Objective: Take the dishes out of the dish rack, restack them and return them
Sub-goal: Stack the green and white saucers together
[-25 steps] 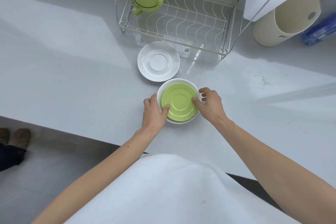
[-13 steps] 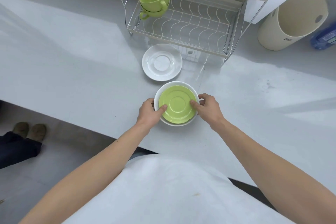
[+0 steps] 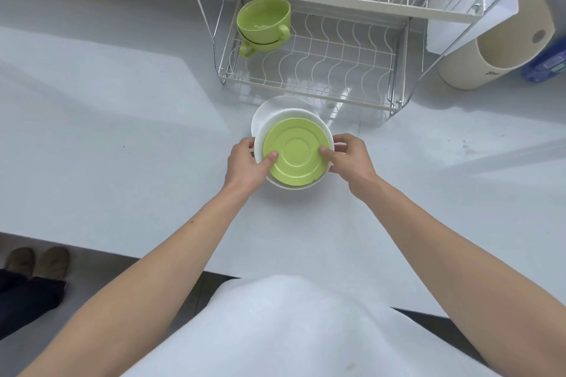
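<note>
I count two green cups point(image 3: 263, 24) stacked on the dish rack point(image 3: 309, 70) lower shelf. Left hand point(image 3: 245, 162) and right hand point(image 3: 349, 159) each keep a clamped grip on one white bowl point(image 3: 321, 128) carrying one green saucer point(image 3: 295, 151), above one white saucer point(image 3: 263, 110) on the tabletop point(image 3: 122, 147).

A pale counter point(image 3: 122, 131) bears a wire dish rack point(image 3: 306, 70), white saucer point(image 3: 266, 110) and cream canister point(image 3: 496, 49).

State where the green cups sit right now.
The two stacked green cups sit in the back-left corner of the dish rack's lower shelf.
</note>
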